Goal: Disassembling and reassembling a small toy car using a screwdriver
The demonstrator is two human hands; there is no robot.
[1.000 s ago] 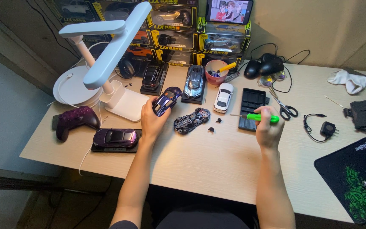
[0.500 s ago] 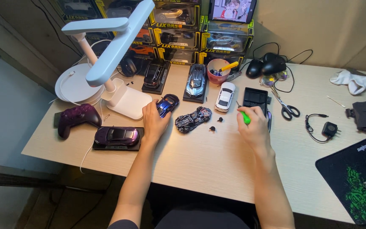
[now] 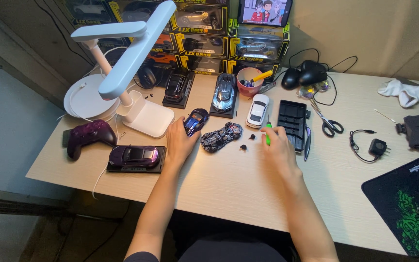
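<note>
While the left hand (image 3: pixel 180 140) curled around the blue car shell (image 3: pixel 196 121) on the table (image 3: pixel 229 179), the right hand (image 3: pixel 278 148) pinched a green screwdriver (image 3: pixel 267 133) upright. The stripped chassis (image 3: pixel 221 136) lay between them, two small loose parts (image 3: pixel 247 141) just beside it. Disassembly seemed midway; any further move would call for steadying the chassis.

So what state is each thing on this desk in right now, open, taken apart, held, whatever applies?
Left hand: on the desk, gripping the blue car body.
Right hand: holding the green screwdriver upright.
Blue car body: off its chassis, in the left hand.
Chassis: bare, lying apart on the desk.
Green screwdriver: held, tip up.
Scissors: lying flat, blades slightly open.
Black tray: open.
</note>
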